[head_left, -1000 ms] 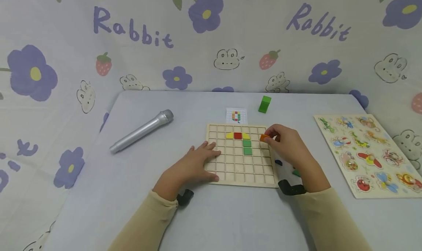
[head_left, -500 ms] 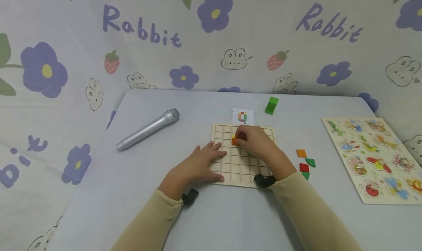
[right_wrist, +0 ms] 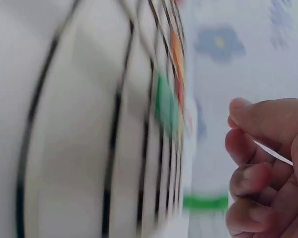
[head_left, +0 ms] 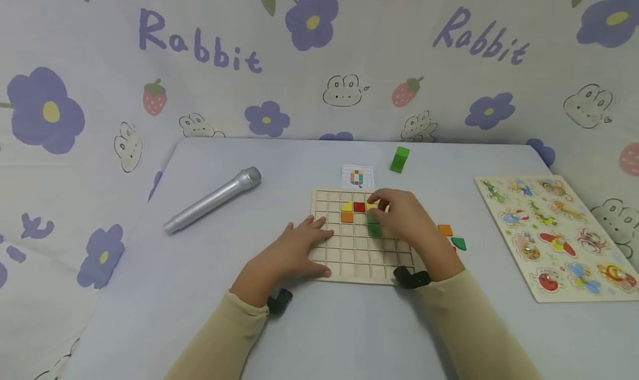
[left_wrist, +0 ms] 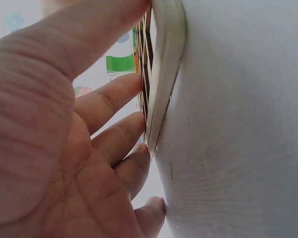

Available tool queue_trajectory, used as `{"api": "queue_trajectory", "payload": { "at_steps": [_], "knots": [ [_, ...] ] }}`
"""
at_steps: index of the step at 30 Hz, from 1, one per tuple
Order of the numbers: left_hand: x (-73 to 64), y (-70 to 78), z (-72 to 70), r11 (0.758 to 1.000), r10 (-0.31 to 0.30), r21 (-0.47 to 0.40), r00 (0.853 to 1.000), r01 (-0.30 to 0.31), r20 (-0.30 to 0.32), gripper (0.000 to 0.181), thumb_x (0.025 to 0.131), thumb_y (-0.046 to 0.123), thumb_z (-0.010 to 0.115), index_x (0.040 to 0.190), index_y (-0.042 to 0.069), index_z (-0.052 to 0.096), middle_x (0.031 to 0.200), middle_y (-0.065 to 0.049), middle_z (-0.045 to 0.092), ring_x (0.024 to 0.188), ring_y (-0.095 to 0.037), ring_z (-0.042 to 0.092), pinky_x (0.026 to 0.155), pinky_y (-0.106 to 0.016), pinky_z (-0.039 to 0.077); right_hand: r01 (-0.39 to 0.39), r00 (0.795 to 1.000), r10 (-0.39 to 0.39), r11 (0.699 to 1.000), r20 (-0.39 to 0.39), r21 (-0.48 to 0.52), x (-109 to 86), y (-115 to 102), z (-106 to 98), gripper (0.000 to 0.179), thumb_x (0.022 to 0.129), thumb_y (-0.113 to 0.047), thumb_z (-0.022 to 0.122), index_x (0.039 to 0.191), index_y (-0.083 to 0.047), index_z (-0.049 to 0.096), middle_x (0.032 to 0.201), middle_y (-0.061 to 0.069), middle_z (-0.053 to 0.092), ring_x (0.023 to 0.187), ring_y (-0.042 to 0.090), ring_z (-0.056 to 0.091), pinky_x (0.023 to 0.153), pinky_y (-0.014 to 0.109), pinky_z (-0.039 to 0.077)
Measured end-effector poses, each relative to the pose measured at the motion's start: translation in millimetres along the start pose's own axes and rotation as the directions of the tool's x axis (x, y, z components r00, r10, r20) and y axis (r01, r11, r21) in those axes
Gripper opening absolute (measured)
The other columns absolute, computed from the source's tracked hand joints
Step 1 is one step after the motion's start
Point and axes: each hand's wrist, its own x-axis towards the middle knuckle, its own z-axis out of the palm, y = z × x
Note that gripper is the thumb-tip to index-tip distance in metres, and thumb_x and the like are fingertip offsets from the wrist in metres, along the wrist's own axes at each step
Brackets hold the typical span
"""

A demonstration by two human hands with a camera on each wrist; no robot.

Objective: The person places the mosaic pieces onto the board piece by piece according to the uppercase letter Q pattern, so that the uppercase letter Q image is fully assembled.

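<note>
Right hand point(head_left: 399, 216) hangs over the pale wooden grid board point(head_left: 349, 252) mid-bench point(head_left: 329, 335), grip curled, thumb by forefinger, nothing visible in it; left hand point(head_left: 294, 249) lies spread on the board's left edge. Imo those low right fingers could knock the flat green square tiles point(head_left: 374, 231), or a left-hand slip could skid everything. Board count: two green, two yellow quarter-round tiles point(head_left: 346, 207), one red square tile point(head_left: 359, 207), one orange square tile point(head_left: 346, 217). Off right: one loose orange square tile point(head_left: 445, 230), one loose green rounded tile point(head_left: 459, 243), one half-hidden red piece point(head_left: 454, 250).
</note>
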Motion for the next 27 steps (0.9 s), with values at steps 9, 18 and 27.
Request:
{"api": "queue_trajectory", "payload": {
  "at_steps": [9, 18, 27],
  "knots": [
    [-3.3, 1.6, 0.3, 1.0, 0.005, -0.013, 1.0, -0.005, -0.01, 0.087, 0.089, 0.038, 0.092, 0.165, 0.026, 0.051, 0.182, 0.004, 0.025, 0.172, -0.023, 0.011, 0.14, -0.056, 0.005, -0.21, 0.978, 0.21, 0.978, 0.0, 0.002, -50.8, 111.8, -43.7, 0.041, 0.104, -0.027, 0.074, 0.138, -0.004, 0.069, 0.123, 0.021, 0.067, 0.098, 0.031, 0.062, 0.072, 0.031, 0.054],
    [-6.1, -2.3, 0.3, 1.0, -0.002, -0.026, 1.0, 0.002, 0.0, 0.087, 0.09, 0.038, 0.091, 0.166, 0.025, 0.05, 0.183, 0.003, 0.025, 0.172, -0.023, 0.01, 0.14, -0.055, 0.004, -0.285, 0.959, 0.284, 0.958, 0.019, 0.04, -60.5, 119.9, -47.1, 0.042, 0.105, -0.03, 0.076, 0.134, -0.001, 0.069, 0.124, 0.023, 0.068, 0.106, 0.036, 0.062, 0.083, 0.038, 0.057],
    [-4.9, -0.5, -1.9, 1.0, -0.005, -0.02, 1.0, 0.005, 0.009, 0.088, 0.09, 0.04, 0.09, 0.166, 0.028, 0.049, 0.183, 0.004, 0.023, 0.172, -0.021, 0.008, 0.14, -0.053, 0.003, -0.214, 0.97, 0.222, 0.973, -0.097, 0.089, -56.0, 68.6, -33.7, 0.02, 0.104, -0.017, 0.075, 0.118, -0.006, 0.065, 0.11, 0.017, 0.069, 0.09, 0.03, 0.062, 0.068, 0.032, 0.054]
  ]
}}
